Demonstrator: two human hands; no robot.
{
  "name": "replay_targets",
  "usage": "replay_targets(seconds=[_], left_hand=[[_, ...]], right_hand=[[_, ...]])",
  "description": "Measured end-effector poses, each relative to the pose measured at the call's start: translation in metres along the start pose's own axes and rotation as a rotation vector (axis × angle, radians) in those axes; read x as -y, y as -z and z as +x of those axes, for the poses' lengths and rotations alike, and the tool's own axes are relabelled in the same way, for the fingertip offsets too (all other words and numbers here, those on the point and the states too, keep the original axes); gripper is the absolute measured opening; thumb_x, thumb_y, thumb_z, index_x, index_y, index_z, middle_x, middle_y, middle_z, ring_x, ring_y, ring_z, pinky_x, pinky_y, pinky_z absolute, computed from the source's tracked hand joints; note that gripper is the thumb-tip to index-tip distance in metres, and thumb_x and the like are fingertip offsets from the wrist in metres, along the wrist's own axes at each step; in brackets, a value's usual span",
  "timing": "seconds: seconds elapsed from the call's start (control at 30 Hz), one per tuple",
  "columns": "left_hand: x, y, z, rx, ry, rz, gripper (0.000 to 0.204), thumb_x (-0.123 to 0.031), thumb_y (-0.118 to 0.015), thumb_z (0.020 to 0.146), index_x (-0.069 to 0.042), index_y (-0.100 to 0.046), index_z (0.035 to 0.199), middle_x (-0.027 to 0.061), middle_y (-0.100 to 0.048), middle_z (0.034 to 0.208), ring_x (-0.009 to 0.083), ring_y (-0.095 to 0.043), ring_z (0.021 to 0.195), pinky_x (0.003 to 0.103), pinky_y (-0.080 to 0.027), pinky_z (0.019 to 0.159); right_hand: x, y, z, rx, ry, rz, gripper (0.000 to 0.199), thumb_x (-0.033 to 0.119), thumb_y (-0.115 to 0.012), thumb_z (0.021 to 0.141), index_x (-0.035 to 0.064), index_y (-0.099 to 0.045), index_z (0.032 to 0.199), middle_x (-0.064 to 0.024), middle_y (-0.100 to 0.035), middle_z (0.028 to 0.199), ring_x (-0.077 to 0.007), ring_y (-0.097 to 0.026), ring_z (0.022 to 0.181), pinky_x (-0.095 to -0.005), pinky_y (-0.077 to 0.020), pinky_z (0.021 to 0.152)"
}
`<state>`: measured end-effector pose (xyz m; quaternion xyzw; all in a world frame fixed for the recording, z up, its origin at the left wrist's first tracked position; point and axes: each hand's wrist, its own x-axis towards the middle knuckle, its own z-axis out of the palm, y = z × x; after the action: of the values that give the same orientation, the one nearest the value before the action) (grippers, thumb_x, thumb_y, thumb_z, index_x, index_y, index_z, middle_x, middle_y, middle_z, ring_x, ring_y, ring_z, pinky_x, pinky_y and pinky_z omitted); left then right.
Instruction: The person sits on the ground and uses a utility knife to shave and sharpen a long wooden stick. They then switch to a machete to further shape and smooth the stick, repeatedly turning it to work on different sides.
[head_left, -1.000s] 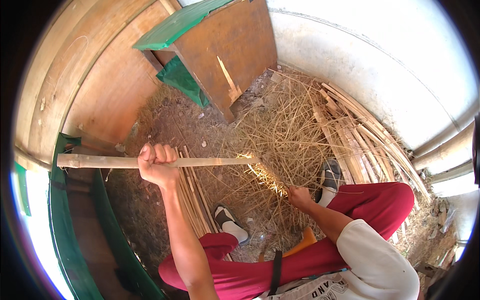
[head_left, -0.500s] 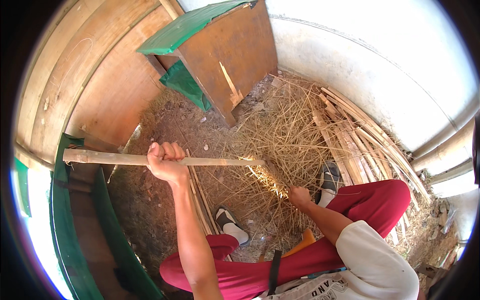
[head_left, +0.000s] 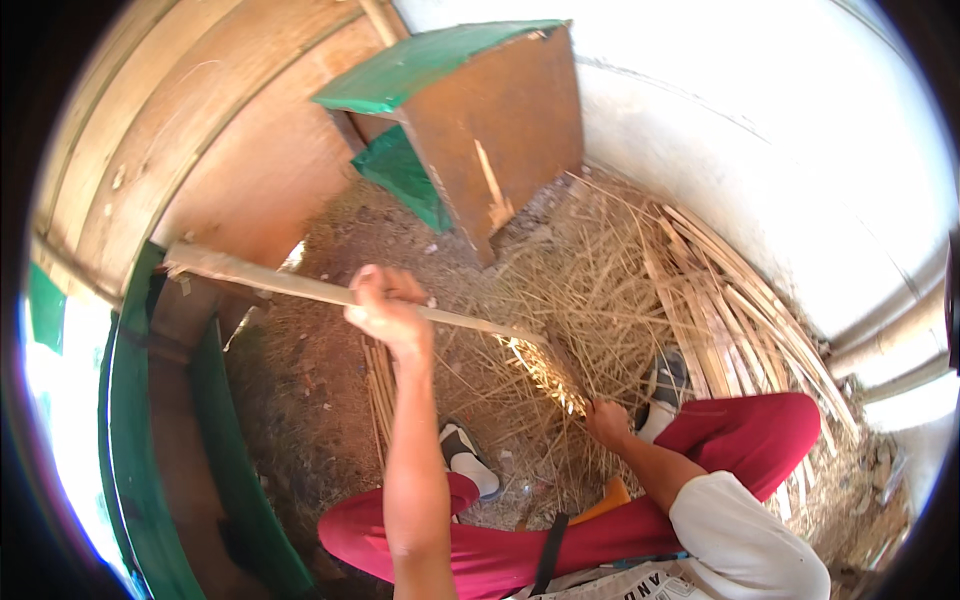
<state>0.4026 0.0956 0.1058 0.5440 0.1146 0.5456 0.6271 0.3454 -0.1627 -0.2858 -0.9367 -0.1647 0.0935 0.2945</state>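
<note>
My left hand (head_left: 388, 308) is closed round a long pale bamboo strip (head_left: 255, 277) near its middle. The strip slants from the upper left down to the right. My right hand (head_left: 608, 424) grips what looks like a machete; its handle is hidden in my fist. The machete's dark blade (head_left: 566, 374) points up and to the left, and the strip's right end meets it near the tip. I cannot tell how deep the edge sits in the strip. Bright sunlit shavings or straw show along the blade's left side.
Loose straw-like shavings (head_left: 590, 270) cover the floor ahead. Split bamboo strips (head_left: 740, 300) lie piled at the right by the white wall (head_left: 720, 130). A brown wooden cabinet (head_left: 500, 130) with a green top stands at the back. Green-edged boards (head_left: 130, 430) are at the left.
My left hand has moved right and slightly up, and the strip now tilts down more steeply to the right. The right hand and blade have shifted slightly right and down in the picture.
</note>
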Motion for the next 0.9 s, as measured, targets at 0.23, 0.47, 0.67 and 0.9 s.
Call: replay_targets(seconds=[0.23,0.47,0.67,0.9], left_hand=[[-0.003,-0.012,-0.012,0.131,-0.018,-0.073,0.038,-0.016,-0.048,0.091,-0.012,-0.035,0.055,-0.002,-0.033,0.043,0.0074,-0.03,0.036,0.027,-0.021,0.035],[-0.009,-0.036,-0.04,0.123,0.057,-0.03,0.035,-0.017,-0.049,0.092,-0.008,-0.039,0.06,0.0002,-0.039,0.049,0.0085,-0.034,0.041,0.028,-0.024,0.04],[0.004,-0.063,-0.056,0.083,-0.085,0.141,0.035,-0.013,-0.047,0.094,-0.004,-0.042,0.06,-0.0009,-0.04,0.05,0.0078,-0.037,0.045,0.03,-0.026,0.042],[0.007,-0.096,-0.071,0.153,-0.217,0.223,0.028,-0.003,-0.051,0.092,0.006,-0.051,0.065,0.0101,-0.044,0.048,0.0154,-0.042,0.041,0.036,-0.035,0.042]], right_hand=[[0.023,0.047,0.018,0.034,0.026,-0.01,0.042,0.035,-0.05,0.095,-0.0003,-0.068,0.082,-0.0256,-0.066,0.071,-0.0452,-0.066,0.069,-0.0543,-0.0526,0.068],[0.099,0.187,0.066,-0.374,0.274,0.093,0.039,0.03,-0.058,0.094,0.0,-0.065,0.07,-0.0219,-0.057,0.054,-0.0399,-0.059,0.05,-0.049,-0.0467,0.05],[0.257,0.391,0.019,-0.39,0.4,0.325,0.035,0.021,-0.056,0.096,-0.0025,-0.063,0.071,-0.018,-0.054,0.051,-0.0329,-0.053,0.042,-0.0411,-0.0407,0.045],[0.335,0.483,-0.025,-0.455,0.552,0.341,0.037,0.016,-0.056,0.093,-0.0057,-0.056,0.063,-0.0225,-0.049,0.051,-0.037,-0.051,0.043,-0.0416,-0.0394,0.046]])
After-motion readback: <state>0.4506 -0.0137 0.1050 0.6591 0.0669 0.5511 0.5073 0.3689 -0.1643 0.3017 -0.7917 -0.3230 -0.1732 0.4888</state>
